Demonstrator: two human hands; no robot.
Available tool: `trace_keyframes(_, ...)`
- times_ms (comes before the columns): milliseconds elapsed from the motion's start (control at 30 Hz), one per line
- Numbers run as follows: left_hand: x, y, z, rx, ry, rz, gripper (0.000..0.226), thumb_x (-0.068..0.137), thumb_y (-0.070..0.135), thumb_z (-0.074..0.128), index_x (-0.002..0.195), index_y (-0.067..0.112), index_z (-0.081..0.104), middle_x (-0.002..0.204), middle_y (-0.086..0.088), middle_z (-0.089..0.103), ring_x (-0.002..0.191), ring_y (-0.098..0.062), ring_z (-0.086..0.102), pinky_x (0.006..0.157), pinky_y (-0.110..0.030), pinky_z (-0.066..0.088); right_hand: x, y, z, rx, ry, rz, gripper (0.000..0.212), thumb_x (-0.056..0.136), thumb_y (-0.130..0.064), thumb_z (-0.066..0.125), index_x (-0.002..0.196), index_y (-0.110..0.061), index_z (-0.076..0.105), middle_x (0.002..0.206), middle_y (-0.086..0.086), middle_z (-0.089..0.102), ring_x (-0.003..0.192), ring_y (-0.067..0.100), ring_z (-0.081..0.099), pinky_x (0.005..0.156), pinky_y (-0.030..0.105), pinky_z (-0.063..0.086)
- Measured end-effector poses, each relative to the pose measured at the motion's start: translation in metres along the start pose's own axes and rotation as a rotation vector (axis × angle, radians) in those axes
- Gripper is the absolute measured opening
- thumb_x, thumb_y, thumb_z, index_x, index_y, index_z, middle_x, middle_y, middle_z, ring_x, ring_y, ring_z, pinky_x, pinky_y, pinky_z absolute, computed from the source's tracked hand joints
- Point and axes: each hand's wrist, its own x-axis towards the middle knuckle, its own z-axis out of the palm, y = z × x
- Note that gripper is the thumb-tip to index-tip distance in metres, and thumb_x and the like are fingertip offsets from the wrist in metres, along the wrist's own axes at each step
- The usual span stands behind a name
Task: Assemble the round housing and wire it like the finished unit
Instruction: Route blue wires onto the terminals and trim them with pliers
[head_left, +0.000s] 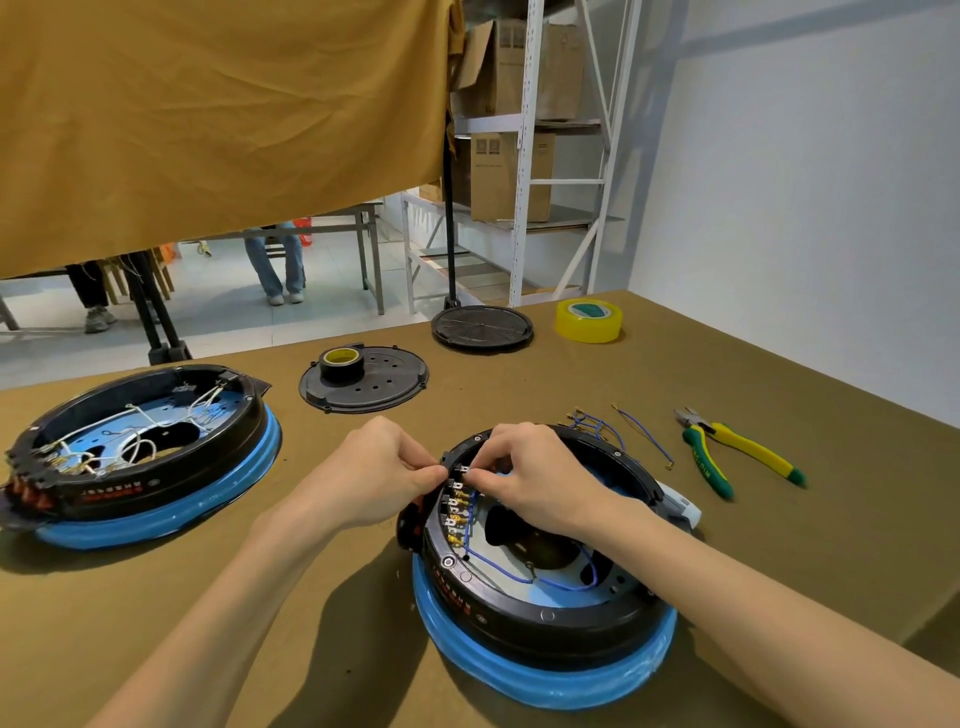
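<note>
The round housing (540, 618), black-rimmed on a blue base, is set open side up near the table's front edge, with blue wires (524, 571) looped across its floor to a row of brass terminals (457, 512) on its left wall. The finished unit (140, 462), strung with white wires, is placed well apart at the left; its connections cannot be clearly made out.

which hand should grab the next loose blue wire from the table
Right. The loose blue wires lie just beyond the housing on the right hand's side, while the left hand sits at the housing's left rim, farther away, pinching at the terminal row.
</note>
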Motion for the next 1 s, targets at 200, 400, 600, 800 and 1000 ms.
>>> trace_keyframes(200,-0.001,-0.001,-0.001,0.036,-0.021,-0.025,0.028,0.096,0.046,0.066,0.113,0.026,0.076,0.089,0.013,0.074,0.078,0.003,0.067,0.062,-0.015,0.050,-0.019,-0.008,-0.017,-0.003,0.069,-0.061,0.016,0.091,-0.040,0.071,0.093,-0.024,0.071,0.085,-0.009,0.063,0.080,0.009,0.058,0.079,0.032,0.048)
trace_keyframes(400,-0.003,0.000,-0.002,0.016,-0.025,-0.043,0.029,0.095,0.046,0.066,0.112,0.025,0.077,0.085,0.011,0.076,0.073,0.000,0.071,0.059,-0.018,0.051,-0.039,-0.017,-0.017,-0.047,-0.232,-0.086,0.025,0.086,-0.050,0.074,0.094,-0.027,0.079,0.069,-0.012,0.063,0.067,0.004,0.059,0.060,0.021,0.043)
trace_keyframes(600,-0.005,0.003,-0.003,0.029,-0.018,-0.035,0.025,0.095,0.044,0.067,0.110,0.026,0.077,0.083,0.010,0.076,0.070,0.002,0.071,0.058,-0.017,0.051,-0.036,-0.022,-0.011,-0.105,-0.244,-0.045,0.019,0.082,-0.046,0.077,0.081,-0.028,0.075,0.069,-0.014,0.065,0.067,0.001,0.059,0.065,0.027,0.051)
trace_keyframes(800,-0.005,0.002,-0.002,0.004,-0.012,-0.036,0.022,0.095,0.042,0.068,0.106,0.025,0.078,0.078,0.009,0.077,0.069,0.002,0.072,0.066,-0.023,0.058,-0.027,-0.027,-0.021,-0.121,-0.426,-0.074,0.009,0.090,-0.031,0.075,0.093,-0.024,0.079,0.079,-0.010,0.074,0.075,0.005,0.067,0.076,0.036,0.059)
trace_keyframes(1000,-0.005,0.002,-0.001,0.022,-0.009,-0.036,0.022,0.094,0.043,0.068,0.106,0.026,0.077,0.078,0.010,0.076,0.070,0.001,0.072,0.072,-0.027,0.062,-0.027,-0.024,-0.027,0.001,-0.525,-0.044,0.016,0.100,-0.029,0.065,0.103,-0.016,0.074,0.068,-0.003,0.071,0.055,0.009,0.067,0.062,0.032,0.057)
